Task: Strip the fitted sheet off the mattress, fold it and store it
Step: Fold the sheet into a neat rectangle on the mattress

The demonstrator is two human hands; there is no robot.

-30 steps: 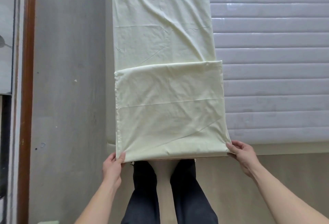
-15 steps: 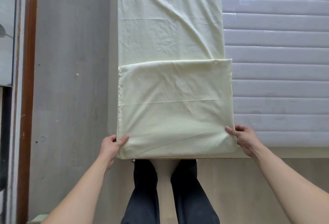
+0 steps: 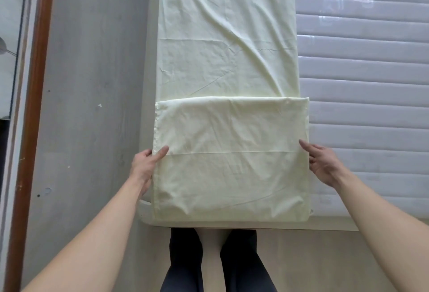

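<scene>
Hands flank the folded sheet (image 3: 229, 159): left hand (image 3: 145, 166) pinches its edge, right hand (image 3: 325, 164) open, touching the other, apparently squaring the fold on the mattress (image 3: 371, 83)

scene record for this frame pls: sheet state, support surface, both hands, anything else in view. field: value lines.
sheet: pale yellow cotton fitted sheet, laid out as a long strip, near end folded over into a double-layer panel
surface: white quilted mattress, bare to the right of the sheet
left hand: at the panel's left edge, thumb on top of the fabric
right hand: at the panel's right edge, fingers straight
floor: grey floor left of the mattress
task stage: stripped, folding under way, not stored
</scene>
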